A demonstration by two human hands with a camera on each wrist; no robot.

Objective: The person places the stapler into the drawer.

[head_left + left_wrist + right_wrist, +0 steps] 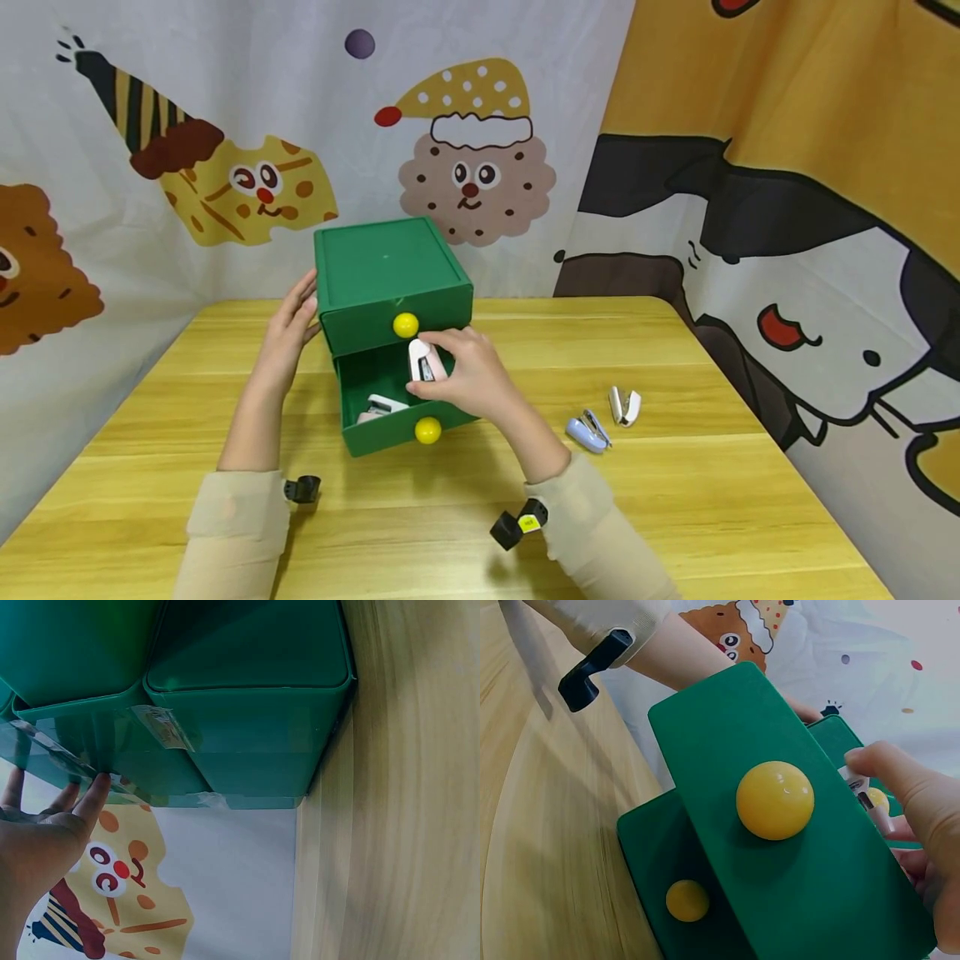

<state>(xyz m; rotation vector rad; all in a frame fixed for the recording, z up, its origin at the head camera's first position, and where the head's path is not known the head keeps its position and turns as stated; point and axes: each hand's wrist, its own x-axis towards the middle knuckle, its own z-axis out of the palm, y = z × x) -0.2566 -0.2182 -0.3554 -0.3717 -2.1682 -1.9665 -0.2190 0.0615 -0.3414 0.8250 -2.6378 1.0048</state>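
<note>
A green drawer cabinet (390,267) with yellow knobs stands toward the back of the table, its middle drawer (382,440) pulled out. My right hand (474,377) pinches a small white-and-pale-pink stapler (426,363) between thumb and fingers, over the inside of that drawer. In the right wrist view the held stapler (857,789) is partly hidden behind the drawer's front. Another stapler (384,405) of similar colours lies in the drawer's front left. My left hand (287,333) has its fingers extended against the cabinet's left side; the left wrist view shows these fingertips (97,784) at the green wall.
To the right of the cabinet a blue stapler (588,432) and a white stapler (625,406) lie on the wooden table (675,500). Beneath the pulled-out drawer is a lower drawer (652,847), pushed in. A printed curtain (510,250) hangs behind the table.
</note>
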